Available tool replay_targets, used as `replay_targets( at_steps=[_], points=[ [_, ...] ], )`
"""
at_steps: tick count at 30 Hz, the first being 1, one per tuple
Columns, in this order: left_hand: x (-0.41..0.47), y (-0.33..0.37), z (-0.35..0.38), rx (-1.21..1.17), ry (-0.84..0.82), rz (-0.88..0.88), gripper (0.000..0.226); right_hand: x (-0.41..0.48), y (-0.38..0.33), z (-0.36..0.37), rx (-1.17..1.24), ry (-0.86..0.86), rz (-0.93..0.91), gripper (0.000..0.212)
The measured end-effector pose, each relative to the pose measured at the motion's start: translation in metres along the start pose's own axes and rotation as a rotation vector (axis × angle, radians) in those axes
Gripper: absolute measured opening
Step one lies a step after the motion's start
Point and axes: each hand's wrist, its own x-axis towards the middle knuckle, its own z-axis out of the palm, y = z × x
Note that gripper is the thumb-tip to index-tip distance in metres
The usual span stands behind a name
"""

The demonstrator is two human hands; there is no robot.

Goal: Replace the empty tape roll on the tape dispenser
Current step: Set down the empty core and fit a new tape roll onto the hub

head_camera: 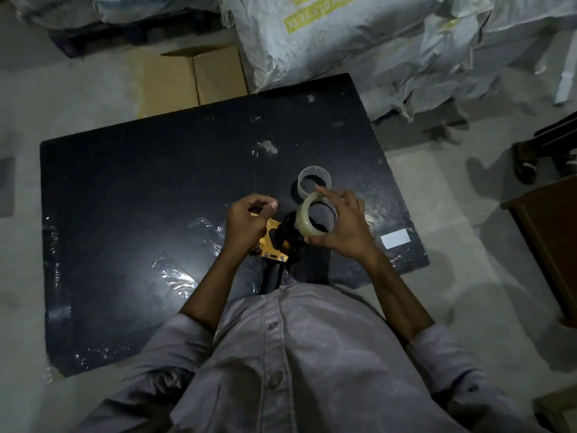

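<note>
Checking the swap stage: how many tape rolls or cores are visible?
2. An empty core lies on the black board; a fresh tape roll is gripped in the right hand, beside the dispenser. None seems hidden.

A dark, scuffed table (131,214) stands on a pale concrete floor (452,232). An empty tape core (314,184) lies flat on it toward three o'clock of the top, with a small white label (396,238) near the four o'clock edge. Crinkled clear film (178,276) sits toward six o'clock, and a small scrap of tape residue (268,147) toward one o'clock.
</note>
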Motion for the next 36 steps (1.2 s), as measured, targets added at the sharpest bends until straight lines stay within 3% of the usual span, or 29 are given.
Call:
replay_targets(
  at_steps=[11,20,28,36],
  points=[
    [0.001,-0.003,-0.027,-0.123,-0.044,-0.144,0.015,0.014,-0.028,0.025,-0.174,-0.157,-0.075,0.124],
    [-0.01,-0.005,-0.012,-0.004,-0.187,-0.258,0.02,0.019,-0.033,0.032,-0.269,-0.209,-0.085,0.12],
    [-0.013,-0.002,-0.002,0.113,-0.144,-0.288,0.023,0.016,-0.028,0.032,-0.246,-0.203,-0.103,0.123],
    [-0.018,-0.001,0.0,0.085,-0.127,-0.265,0.027,0.011,-0.027,0.031,-0.218,-0.209,-0.065,0.135]
  ],
)
